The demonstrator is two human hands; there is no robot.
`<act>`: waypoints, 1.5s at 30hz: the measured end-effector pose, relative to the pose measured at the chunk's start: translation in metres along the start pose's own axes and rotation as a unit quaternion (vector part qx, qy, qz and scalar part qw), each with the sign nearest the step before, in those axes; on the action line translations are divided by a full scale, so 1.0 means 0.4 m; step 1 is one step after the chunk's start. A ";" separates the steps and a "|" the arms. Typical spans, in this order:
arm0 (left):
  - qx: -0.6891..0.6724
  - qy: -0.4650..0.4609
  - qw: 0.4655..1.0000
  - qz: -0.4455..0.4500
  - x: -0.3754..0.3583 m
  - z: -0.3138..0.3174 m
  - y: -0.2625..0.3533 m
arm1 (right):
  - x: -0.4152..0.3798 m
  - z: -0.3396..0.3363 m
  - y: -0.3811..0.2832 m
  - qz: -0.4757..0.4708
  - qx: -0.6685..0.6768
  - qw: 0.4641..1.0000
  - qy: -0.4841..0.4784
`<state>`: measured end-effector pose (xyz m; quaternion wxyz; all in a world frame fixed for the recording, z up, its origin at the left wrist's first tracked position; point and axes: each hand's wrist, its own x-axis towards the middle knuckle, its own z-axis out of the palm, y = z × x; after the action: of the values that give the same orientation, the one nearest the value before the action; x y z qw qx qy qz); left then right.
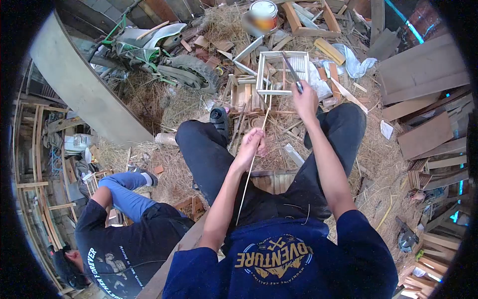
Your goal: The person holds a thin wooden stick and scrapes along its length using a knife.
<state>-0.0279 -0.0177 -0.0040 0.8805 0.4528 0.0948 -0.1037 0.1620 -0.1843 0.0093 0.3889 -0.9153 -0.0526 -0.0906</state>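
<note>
Closed around a long, thin pale strip [246,188], likely wood or cane, is my left hand [251,148]. The strip slants from above that hand down toward my lap. My right hand [304,101] grips a knife [291,69] by its handle, its long dark blade pointing up and to the left, apart from the strip. Beyond the knife, a light wooden frame [261,74] lies among scraps on the ground between my feet. Part of the frame is hidden behind the blade.
At lower left another person in a dark shirt [134,244] sits bent over. A motorbike wheel [191,74] and a large leaning board [82,74] are at upper left. A paint bucket [264,15] stands at the top. Boards [425,134] pile up on the right; straw covers the ground.
</note>
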 end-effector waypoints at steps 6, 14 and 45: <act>-0.008 0.120 0.993 0.006 0.030 -0.006 0.008 | -0.058 -0.009 -0.052 -0.045 0.006 0.994 -0.096; -0.044 0.144 0.989 -0.015 0.011 -0.004 0.019 | -0.088 -0.016 -0.104 -0.129 -0.002 0.940 -0.316; -0.366 0.014 0.928 -0.073 -0.034 -0.022 0.048 | -0.144 -0.028 -0.110 -0.275 0.047 0.904 -0.324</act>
<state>-0.0365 0.0017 0.0092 0.9737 0.0922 0.1713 -0.1189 0.0967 -0.1636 0.0358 0.3523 -0.8244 -0.4291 0.1100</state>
